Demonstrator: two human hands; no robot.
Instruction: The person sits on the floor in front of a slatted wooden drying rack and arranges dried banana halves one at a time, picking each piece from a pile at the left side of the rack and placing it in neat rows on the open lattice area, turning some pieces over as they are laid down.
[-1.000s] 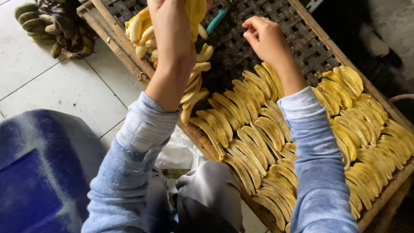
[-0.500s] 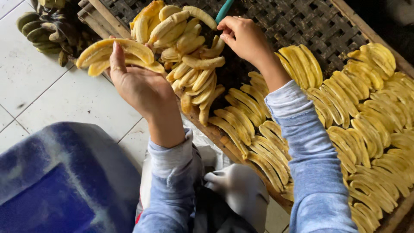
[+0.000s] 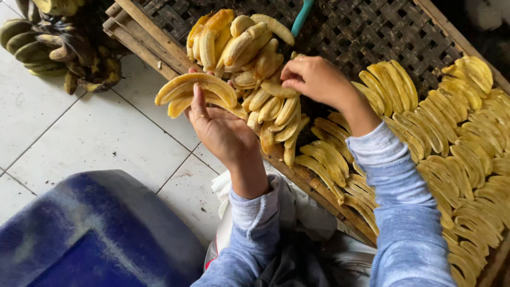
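Observation:
My left hand (image 3: 218, 127) holds a few flat yellow banana slices (image 3: 196, 87) fanned across its fingers, over the tiled floor beside the rack's edge. My right hand (image 3: 313, 79) rests on a heap of peeled bananas (image 3: 255, 58) piled on the woven bamboo rack (image 3: 372, 32), its fingertips pinched on one piece at the heap's right side. Rows of banana slices (image 3: 441, 138) lie overlapping on the rack to the right of both hands.
A bunch of unpeeled greenish-black bananas (image 3: 53, 48) lies on the white tiled floor (image 3: 95, 143) at top left. A blue seat or cushion (image 3: 90, 234) fills the lower left. A teal handle (image 3: 303, 16) sticks out behind the heap. The rack's wooden frame (image 3: 154, 37) runs diagonally.
My left hand came down off the heap and now holds slices out over the floor. My right hand moved down from the bare weave onto the heap.

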